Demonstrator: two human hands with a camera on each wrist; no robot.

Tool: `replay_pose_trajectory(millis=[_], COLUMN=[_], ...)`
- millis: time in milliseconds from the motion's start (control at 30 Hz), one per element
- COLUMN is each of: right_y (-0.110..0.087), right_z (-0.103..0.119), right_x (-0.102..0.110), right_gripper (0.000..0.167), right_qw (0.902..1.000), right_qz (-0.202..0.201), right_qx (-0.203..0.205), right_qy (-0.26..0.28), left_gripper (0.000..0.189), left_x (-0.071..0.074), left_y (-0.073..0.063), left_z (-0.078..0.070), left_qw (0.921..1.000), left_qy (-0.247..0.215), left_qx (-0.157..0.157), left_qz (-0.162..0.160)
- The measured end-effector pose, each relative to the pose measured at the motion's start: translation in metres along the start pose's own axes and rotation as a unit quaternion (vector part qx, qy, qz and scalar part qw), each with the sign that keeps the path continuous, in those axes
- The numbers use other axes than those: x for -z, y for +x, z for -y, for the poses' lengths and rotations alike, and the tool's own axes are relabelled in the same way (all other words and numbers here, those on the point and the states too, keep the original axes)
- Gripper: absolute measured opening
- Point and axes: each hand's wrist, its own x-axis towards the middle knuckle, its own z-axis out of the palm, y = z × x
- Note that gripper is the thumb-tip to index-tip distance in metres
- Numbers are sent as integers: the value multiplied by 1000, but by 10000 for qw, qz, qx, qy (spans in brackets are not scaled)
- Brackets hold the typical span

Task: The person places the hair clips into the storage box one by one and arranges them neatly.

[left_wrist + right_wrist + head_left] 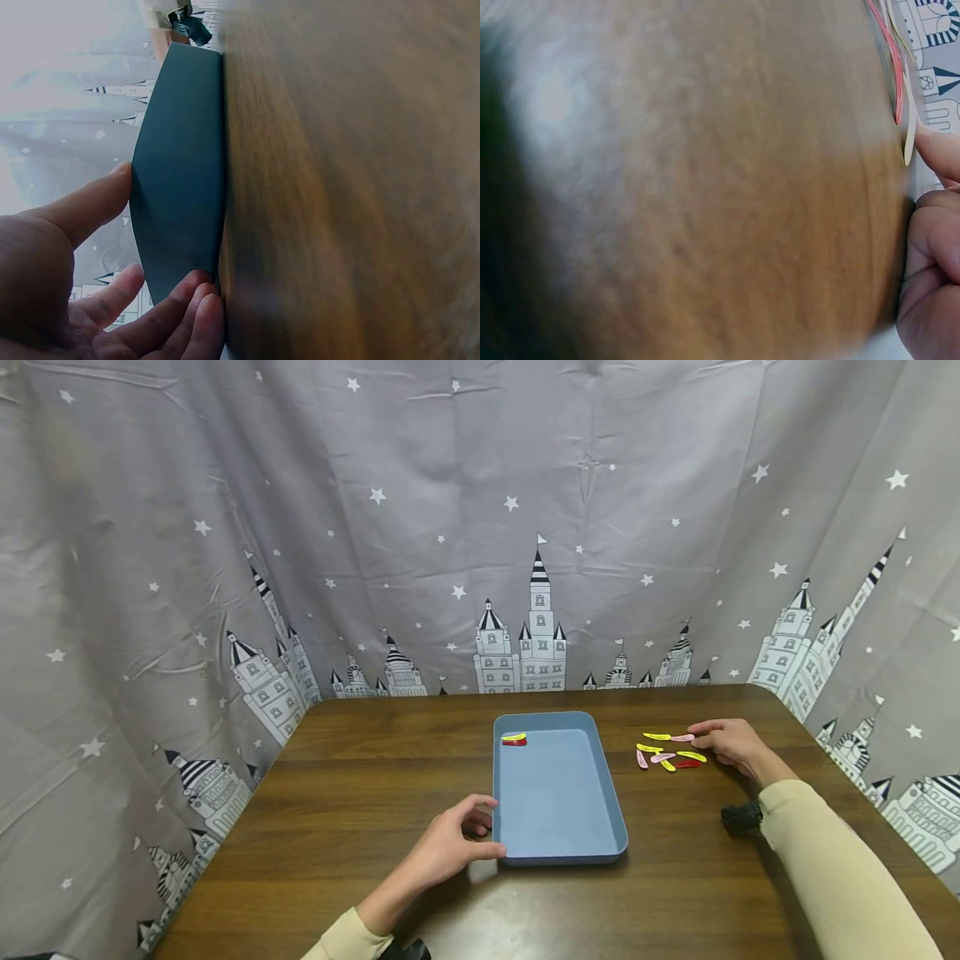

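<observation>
My left hand [453, 843] rests against the front left of a blue-grey tray [555, 858]. In the left wrist view its thumb touches the tray's rim and its other fingertips lie low along the outer wall. Inside the tray, at the far left, a yellow hair clip [513, 737] lies beside a red hair clip [514, 743]. To the right, my right hand [731, 743] reaches over the table, its extended forefinger at a pink hair clip [682, 737]. Around it are several yellow, pink and red snap clips, including a yellow clip [692, 756] and a red clip [687, 764].
The clips and tray lie on a brown wooden table [375, 777]. A grey curtain [420, 527] printed with castles and stars hangs behind the table and along its sides. A black wrist device [741, 817] sits under the right sleeve.
</observation>
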Motion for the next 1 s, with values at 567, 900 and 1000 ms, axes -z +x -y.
replay_pose_trajectory(millis=[567, 900, 1000], right_y=[-1, -5, -6], right_z=[1, 1, 1], right_x=[-1, -1, 0], right_gripper=[41, 45, 45], right_qw=[9987, 9999, 9999], right_qz=[-169, -123, -51], right_qx=[-27, 87, 116], right_qy=[-474, -66, -13], left_gripper=[59, 58, 59], left_x=[0, -1, 0], left_y=[1, 1, 0], left_z=[2, 1, 1], left_qw=[10000, 10000, 10000], left_qy=[14, -39, -29], left_qx=[-29, -25, -22], left_qz=[8, 39, 39])
